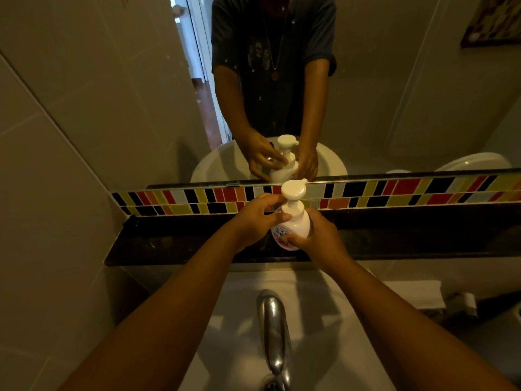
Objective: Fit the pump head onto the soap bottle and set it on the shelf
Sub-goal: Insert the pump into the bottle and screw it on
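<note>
A white soap bottle with a pink label stands upright over the dark shelf. Its white pump head sits on the bottle's neck, spout pointing right and back. My right hand wraps the bottle's body from the right side. My left hand reaches in from the left, with thumb and fingers closed around the pump's collar at the neck. Whether the bottle's base touches the shelf is hidden by my hands.
A mirror above the shelf reflects the person, the bottle and the basin. A band of coloured tiles runs along the wall behind the shelf. Below lie a white basin and a chrome tap. A tiled wall closes the left.
</note>
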